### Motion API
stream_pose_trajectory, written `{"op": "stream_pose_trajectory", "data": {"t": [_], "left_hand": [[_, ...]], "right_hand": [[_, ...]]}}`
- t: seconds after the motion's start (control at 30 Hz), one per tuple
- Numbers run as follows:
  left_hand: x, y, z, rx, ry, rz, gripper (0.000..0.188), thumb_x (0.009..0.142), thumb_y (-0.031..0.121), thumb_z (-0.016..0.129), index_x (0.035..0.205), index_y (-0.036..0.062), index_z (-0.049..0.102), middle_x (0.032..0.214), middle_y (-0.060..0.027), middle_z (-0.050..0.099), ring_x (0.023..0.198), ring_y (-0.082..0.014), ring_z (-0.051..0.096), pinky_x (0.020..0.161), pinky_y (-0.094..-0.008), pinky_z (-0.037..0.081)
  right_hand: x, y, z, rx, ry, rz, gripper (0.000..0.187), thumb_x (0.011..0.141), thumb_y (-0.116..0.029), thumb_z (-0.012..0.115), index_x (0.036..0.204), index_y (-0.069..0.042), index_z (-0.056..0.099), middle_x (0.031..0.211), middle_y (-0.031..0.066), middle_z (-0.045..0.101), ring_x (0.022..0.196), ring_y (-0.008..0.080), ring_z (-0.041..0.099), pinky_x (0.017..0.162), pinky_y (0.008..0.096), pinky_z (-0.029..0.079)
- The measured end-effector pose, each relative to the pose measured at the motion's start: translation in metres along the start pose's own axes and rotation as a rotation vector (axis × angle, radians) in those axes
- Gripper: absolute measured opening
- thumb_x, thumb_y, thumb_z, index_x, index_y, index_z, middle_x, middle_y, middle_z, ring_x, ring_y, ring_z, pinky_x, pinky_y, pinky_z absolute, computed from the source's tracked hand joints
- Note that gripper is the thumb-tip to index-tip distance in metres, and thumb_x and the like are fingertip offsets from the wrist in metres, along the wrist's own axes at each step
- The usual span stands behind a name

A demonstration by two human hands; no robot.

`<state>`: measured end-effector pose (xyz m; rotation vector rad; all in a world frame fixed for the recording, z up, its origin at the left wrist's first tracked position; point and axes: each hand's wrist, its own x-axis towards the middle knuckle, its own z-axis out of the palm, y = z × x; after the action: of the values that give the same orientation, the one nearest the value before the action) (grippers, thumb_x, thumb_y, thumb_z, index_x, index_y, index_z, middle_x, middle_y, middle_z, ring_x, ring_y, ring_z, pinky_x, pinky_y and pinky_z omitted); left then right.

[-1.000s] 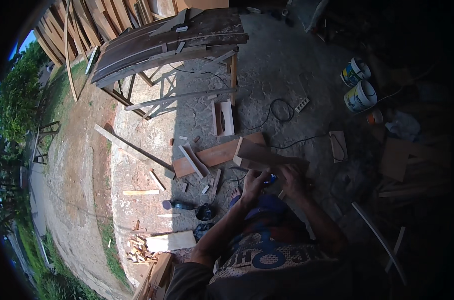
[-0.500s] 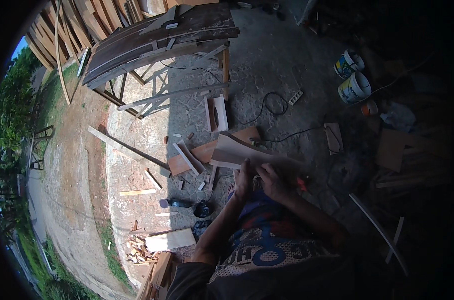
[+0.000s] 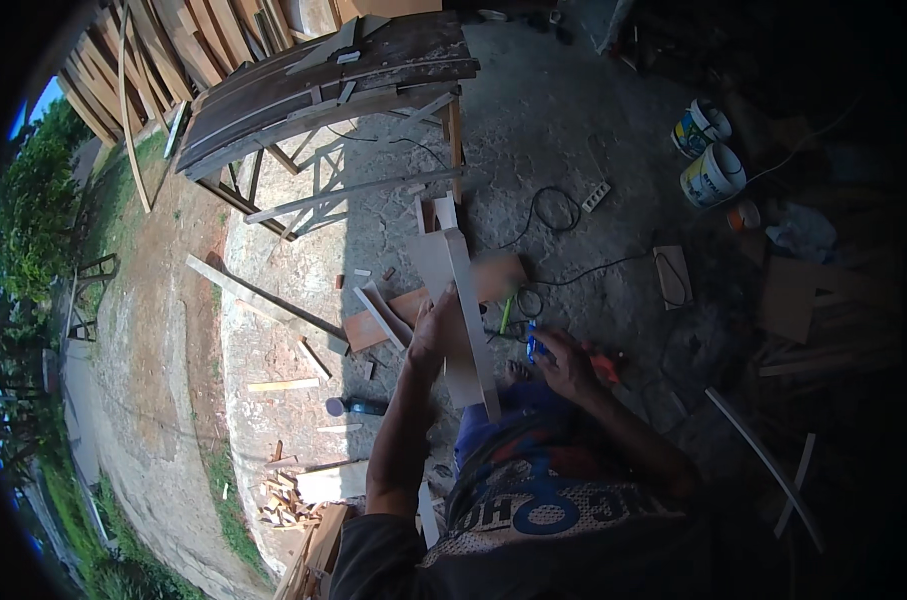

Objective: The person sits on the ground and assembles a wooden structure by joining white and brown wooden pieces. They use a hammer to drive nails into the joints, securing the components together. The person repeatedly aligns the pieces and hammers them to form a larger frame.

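Note:
My left hand grips a pale wooden piece by its left side. The piece has a broad face and a straight, raised edge, and it stands lengthwise in front of my body. Apart from it, to the right, my right hand has its fingers curled on a small blue object whose kind I cannot make out. A thin bright green item shows between the wood and that blue object. Below the piece, an orange-brown plank lies on the floor, partly covered by a pale channel-shaped wooden piece.
A rough wooden workbench stands at the far left, before leaning boards. A black cable and power strip lie beyond my right hand. Paint buckets stand far right; wood offcuts are heaped lower left.
The wooden piece has turned from lying crosswise to pointing away from me. My right hand has left it and moved right, now with the blue object. My left hand has shifted left and farther away.

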<state>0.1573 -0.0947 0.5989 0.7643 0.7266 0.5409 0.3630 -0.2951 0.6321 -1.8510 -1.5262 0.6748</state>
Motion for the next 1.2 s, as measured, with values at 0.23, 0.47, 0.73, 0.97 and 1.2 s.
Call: {"op": "stream_pose_trajectory", "data": {"t": [0.23, 0.47, 0.73, 0.97, 1.2], "left_hand": [[-0.015, -0.012, 0.009, 0.045, 0.024, 0.049, 0.052, 0.102, 0.052, 0.052, 0.115, 0.0027, 0.062, 0.096, -0.0162, 0.073, 0.082, -0.0235, 0.070, 0.072, -0.0373, 0.057], [-0.016, -0.022, 0.042, -0.038, 0.178, 0.135, 0.051, 0.107, 0.046, 0.044, 0.119, -0.0006, 0.061, 0.098, -0.0150, 0.073, 0.083, -0.0229, 0.070, 0.074, -0.0362, 0.057], [-0.038, -0.038, 0.085, -0.140, 0.152, 0.203, 0.042, 0.108, 0.036, 0.046, 0.127, -0.0001, 0.056, 0.110, -0.0122, 0.066, 0.100, -0.0200, 0.065, 0.088, -0.0379, 0.053], [-0.048, -0.040, 0.112, -0.299, 0.266, 0.099, 0.040, 0.099, 0.032, 0.062, 0.121, -0.0002, 0.056, 0.108, -0.0105, 0.064, 0.100, -0.0211, 0.064, 0.089, -0.0370, 0.052], [-0.050, -0.074, 0.117, -0.247, 0.337, 0.180, 0.049, 0.091, 0.022, 0.073, 0.127, 0.0016, 0.045, 0.115, -0.0102, 0.059, 0.103, -0.0209, 0.063, 0.087, -0.0366, 0.053]], "right_hand": [[-0.018, -0.008, 0.018, 0.139, -0.129, 0.076, 0.042, 0.093, -0.016, 0.068, 0.132, -0.002, 0.060, 0.113, 0.0196, 0.065, 0.102, 0.0346, 0.067, 0.088, 0.0432, 0.054], [0.000, -0.039, 0.009, 0.200, -0.191, -0.023, 0.075, 0.091, -0.035, 0.074, 0.148, 0.001, 0.041, 0.140, 0.0271, 0.053, 0.130, 0.0400, 0.055, 0.106, 0.0437, 0.046], [0.008, -0.013, -0.014, -0.111, -0.026, 0.085, 0.077, 0.086, -0.031, 0.078, 0.148, -0.003, 0.042, 0.139, 0.0260, 0.055, 0.126, 0.0426, 0.056, 0.104, 0.0474, 0.048], [0.002, -0.035, -0.019, -0.384, -0.024, -0.243, 0.089, 0.079, -0.040, 0.080, 0.151, -0.006, 0.041, 0.150, 0.0212, 0.041, 0.137, 0.0423, 0.043, 0.110, 0.0523, 0.039], [-0.004, -0.010, -0.007, -0.389, -0.049, -0.274, 0.061, 0.088, -0.023, 0.070, 0.143, -0.003, 0.051, 0.140, 0.0230, 0.051, 0.129, 0.0438, 0.052, 0.108, 0.0518, 0.043]]}}
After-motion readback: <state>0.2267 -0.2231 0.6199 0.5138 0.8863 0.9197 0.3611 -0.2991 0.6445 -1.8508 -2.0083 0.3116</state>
